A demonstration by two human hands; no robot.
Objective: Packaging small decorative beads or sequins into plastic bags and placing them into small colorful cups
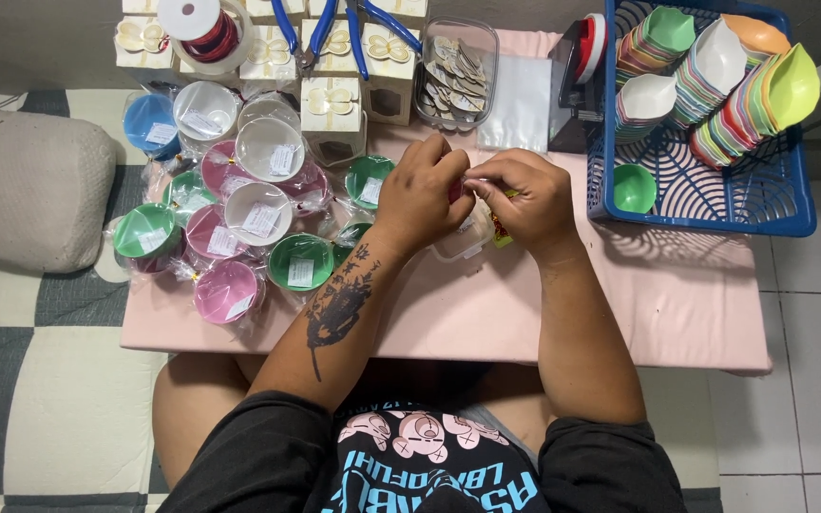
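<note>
My left hand (422, 193) and my right hand (525, 197) meet over the middle of a low pink table (658, 304). Between them they pinch a small wrapped item (472, 236) in clear plastic, with bits of red and yellow showing under the fingers. Both hands' fingers are closed on it; most of it is hidden by the hands. To the left lies a heap of small bowls wrapped in plastic (239, 214), in white, pink, green and blue.
A blue basket (762, 204) at the right holds stacked coloured bowls and one green bowl (635, 188). At the back stand white gift boxes (331, 104), a clear tub of tags (456, 74), blue-handled pliers (320, 28), a ribbon spool (200, 28). A grey cushion (26, 185) lies left.
</note>
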